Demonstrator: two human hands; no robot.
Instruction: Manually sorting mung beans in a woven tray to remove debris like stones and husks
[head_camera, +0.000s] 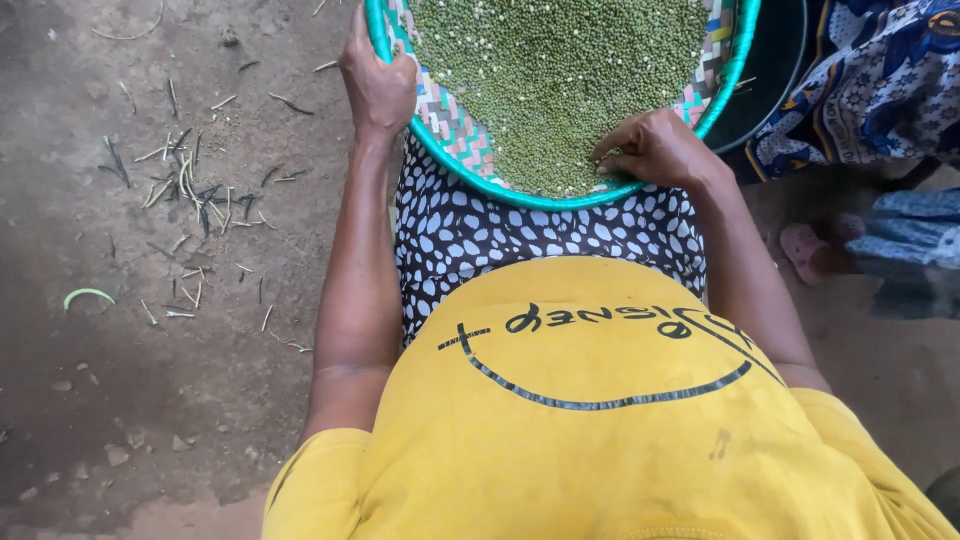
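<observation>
A round woven tray (452, 130) with a teal rim and a patterned inner wall rests on my lap, over a black-and-white spotted cloth. It holds a heap of small green grains (560, 70). My left hand (378, 82) grips the tray's left rim, thumb over the edge. At the near right edge of the heap my right hand (652, 148) lies inside the tray, fingers curled and pinched together on the grains.
Bare dirt ground (120, 380) with scattered dry stalks and a green pod lies to the left. A dark basin (770, 70) sits behind the tray at right. Another person's blue patterned cloth (880, 90) and a foot in a pink sandal (810, 250) are at right.
</observation>
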